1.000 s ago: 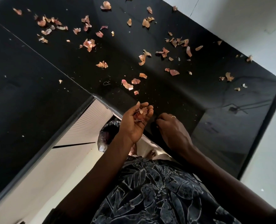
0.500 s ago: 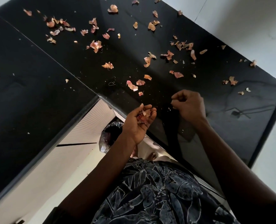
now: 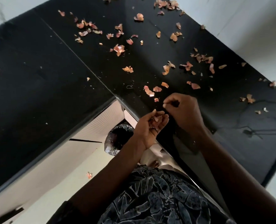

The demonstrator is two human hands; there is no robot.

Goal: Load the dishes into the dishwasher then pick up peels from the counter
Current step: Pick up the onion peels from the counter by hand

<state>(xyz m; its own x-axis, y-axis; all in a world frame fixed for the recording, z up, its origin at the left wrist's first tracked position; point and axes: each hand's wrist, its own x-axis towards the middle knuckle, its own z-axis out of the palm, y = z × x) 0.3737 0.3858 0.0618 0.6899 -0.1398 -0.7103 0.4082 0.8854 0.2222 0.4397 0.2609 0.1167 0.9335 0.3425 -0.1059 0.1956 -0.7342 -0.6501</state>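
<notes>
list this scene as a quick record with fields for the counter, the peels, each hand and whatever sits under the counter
counter: black, glossy, meets at a corner
loose peels: many reddish pieces scattered over the counter, mostly on its far part
left hand: palm up at the counter edge, cupped round gathered peels
right hand: over the counter beside the left hand, fingers curled, tips pinched; a peel between them cannot be confirmed
under the counter: black bag below the corner
floor: one stray peel
</notes>
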